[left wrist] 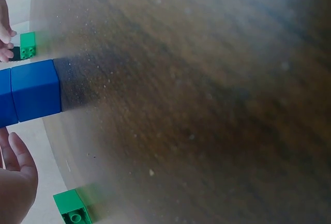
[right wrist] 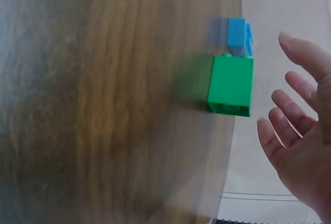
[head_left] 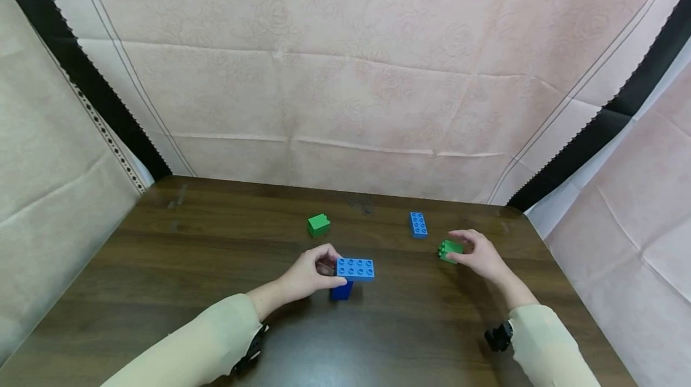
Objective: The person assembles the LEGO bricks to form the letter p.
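We're counting three blue bricks [head_left: 354, 269], two green bricks [head_left: 318, 226], left hand [head_left: 308, 274] pinching near blue, right hand [head_left: 482, 256] gaping by green

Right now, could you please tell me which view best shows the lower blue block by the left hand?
The left wrist view: the lower blue block appears large and unobstructed there. The head view shows it partly hidden beneath the upper blue block; the right wrist view doesn't show it.

Brick stack [head_left: 355, 269] in front, lone brick [head_left: 318, 226] behind left, brick pair [head_left: 418, 225] right, cloth [head_left: 335, 93] beyond
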The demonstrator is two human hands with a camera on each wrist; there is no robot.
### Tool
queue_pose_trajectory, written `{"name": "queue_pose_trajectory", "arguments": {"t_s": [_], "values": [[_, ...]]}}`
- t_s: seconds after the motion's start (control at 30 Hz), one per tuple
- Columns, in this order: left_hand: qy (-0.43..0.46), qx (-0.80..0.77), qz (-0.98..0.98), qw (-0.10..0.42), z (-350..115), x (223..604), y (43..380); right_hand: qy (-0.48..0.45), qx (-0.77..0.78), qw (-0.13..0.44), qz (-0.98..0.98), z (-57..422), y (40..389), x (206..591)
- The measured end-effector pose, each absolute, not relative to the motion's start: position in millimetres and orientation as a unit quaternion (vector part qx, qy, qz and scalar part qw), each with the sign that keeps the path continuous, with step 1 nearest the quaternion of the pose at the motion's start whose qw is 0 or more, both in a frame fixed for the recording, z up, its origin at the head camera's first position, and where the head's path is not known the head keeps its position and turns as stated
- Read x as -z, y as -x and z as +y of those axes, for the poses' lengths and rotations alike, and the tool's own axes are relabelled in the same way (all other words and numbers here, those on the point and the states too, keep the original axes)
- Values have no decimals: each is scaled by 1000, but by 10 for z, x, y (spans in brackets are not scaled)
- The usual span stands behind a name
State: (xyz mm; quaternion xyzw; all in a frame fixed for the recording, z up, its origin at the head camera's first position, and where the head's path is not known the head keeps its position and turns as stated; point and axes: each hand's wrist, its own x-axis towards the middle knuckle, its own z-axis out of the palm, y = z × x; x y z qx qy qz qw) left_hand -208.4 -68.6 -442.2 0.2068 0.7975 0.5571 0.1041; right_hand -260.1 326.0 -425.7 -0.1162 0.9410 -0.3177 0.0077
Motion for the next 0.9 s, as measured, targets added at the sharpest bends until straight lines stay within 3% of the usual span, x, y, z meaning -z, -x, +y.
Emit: {"name": "queue_pose_trajectory", "arguments": {"t_s": [0.9], "values": [[-207, -563, 794, 99, -682, 4405, 2053, 68, 278, 27, 958, 3278, 2728, 4487]]}}
